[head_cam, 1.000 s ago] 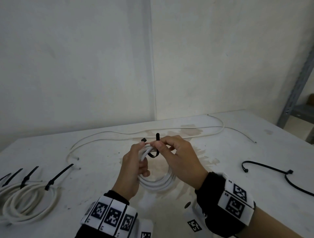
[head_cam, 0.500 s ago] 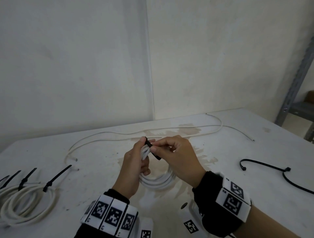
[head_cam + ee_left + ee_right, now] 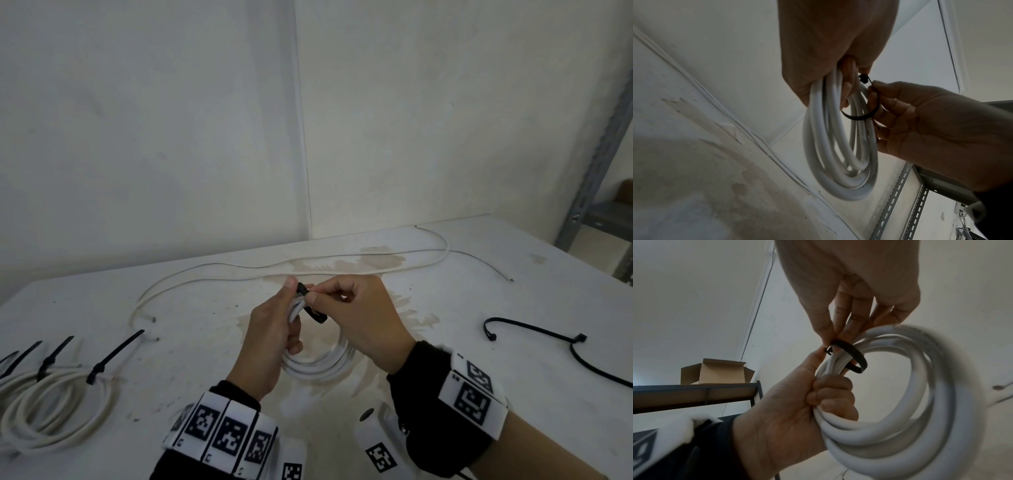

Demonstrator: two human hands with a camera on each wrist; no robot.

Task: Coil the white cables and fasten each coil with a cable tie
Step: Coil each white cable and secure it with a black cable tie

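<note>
My left hand [image 3: 274,329] grips a white cable coil [image 3: 318,365] at its top and holds it above the table [image 3: 445,342]; the coil hangs down [image 3: 838,162] [image 3: 910,410]. A black cable tie [image 3: 310,305] [image 3: 861,116] [image 3: 851,353] loops loosely round the coil's strands. My right hand [image 3: 356,308] pinches the tie by its head, with the left thumb touching it. A loose white cable [image 3: 308,269] lies stretched along the far side of the table.
At the left table edge lies a finished coil [image 3: 51,407] with several black ties on it. Two spare black ties [image 3: 548,337] lie at the right. A grey metal shelf [image 3: 596,192] stands at the far right, with a cardboard box [image 3: 719,371] on a shelf.
The tie's loose end, which stuck up a second ago, has been brought over the strands toward the head, and the loop now lies flatter against the coil. The coil stays in the left hand.
</note>
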